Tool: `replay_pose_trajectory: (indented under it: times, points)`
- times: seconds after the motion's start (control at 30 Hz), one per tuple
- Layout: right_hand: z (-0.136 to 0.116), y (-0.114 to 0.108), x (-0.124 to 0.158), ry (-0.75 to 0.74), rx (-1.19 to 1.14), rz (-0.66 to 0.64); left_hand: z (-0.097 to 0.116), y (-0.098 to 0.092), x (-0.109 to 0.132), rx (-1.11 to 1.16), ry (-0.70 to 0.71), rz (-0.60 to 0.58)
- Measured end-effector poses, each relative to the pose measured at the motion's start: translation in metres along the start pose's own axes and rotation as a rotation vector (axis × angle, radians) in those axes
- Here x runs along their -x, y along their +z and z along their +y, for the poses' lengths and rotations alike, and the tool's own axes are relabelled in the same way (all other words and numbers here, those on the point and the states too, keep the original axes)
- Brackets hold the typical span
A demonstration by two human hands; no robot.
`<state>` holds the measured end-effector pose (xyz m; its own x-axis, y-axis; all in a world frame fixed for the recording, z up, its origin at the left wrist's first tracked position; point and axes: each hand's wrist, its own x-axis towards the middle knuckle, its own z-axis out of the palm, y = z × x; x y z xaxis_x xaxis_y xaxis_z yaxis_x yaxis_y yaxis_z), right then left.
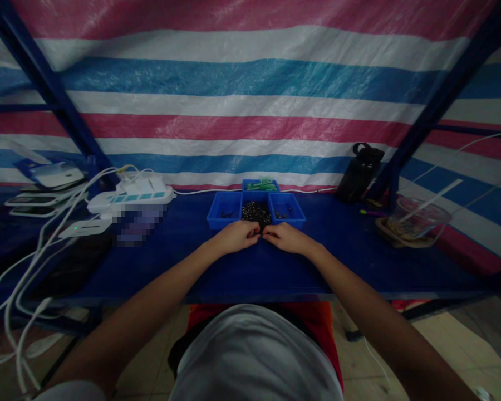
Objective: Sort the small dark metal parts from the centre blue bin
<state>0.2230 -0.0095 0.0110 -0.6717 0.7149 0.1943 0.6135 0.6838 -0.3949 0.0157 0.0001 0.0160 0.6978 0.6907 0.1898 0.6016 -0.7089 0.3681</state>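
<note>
My left hand (239, 236) and my right hand (287, 237) are close together at the front edge of the middle blue bin, both with fingers pinched. What lies between the fingertips is too small to make out. Many small dark and shiny parts (255, 211) fill the middle bin. To its left, a blue bin (224, 223) holds a few dark pieces; the blue bin on the right (294, 221) has several small pieces too. Green items (261, 185) lie in another blue bin behind the middle one.
A white power strip (129, 197) with cables and phones lies on the left of the blue table (267, 275). At the right are a black bottle (359, 174) and a clear bowl (420, 217) on a brown tray. Striped sheeting (250, 106) hangs behind.
</note>
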Motion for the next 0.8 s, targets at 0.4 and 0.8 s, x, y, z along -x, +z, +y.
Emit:
replay_pose_trajectory:
  times: [0.4, 0.8]
  points:
    - [0.0017, 0.0025, -0.001, 0.0, 0.008, 0.013, 0.0048, -0.0005, 0.0015, 0.036, 0.099, 0.052]
    - [-0.0018, -0.0008, 0.0003, 0.046, 0.011, -0.009, 0.0106, -0.0053, 0.0038, -0.019, 0.051, 0.0]
